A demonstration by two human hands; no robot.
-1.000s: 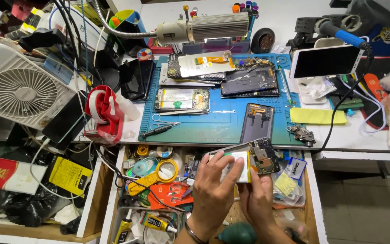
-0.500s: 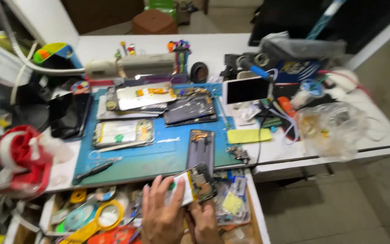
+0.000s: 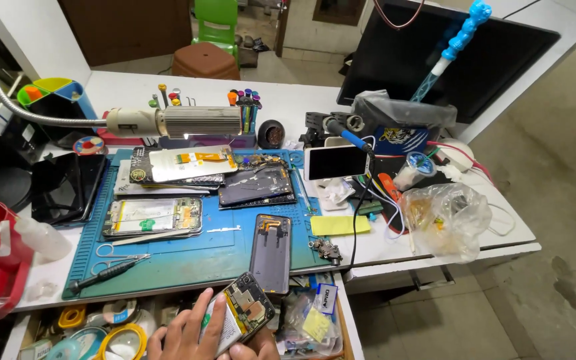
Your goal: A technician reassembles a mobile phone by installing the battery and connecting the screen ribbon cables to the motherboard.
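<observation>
white bench carries a blue mat of phone parts; below its front edge, over the open drawer, your left hand lies fingers-spread across the opened phone, your right hand gripping it underneath.

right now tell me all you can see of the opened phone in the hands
The opened phone has its back cover off, showing a dark circuit board with small metal shields at the upper end and a pale battery below. It tilts diagonally above the open drawer, just below the blue mat. The left hand lies across its lower part; the right hand supports it from beneath.
</observation>
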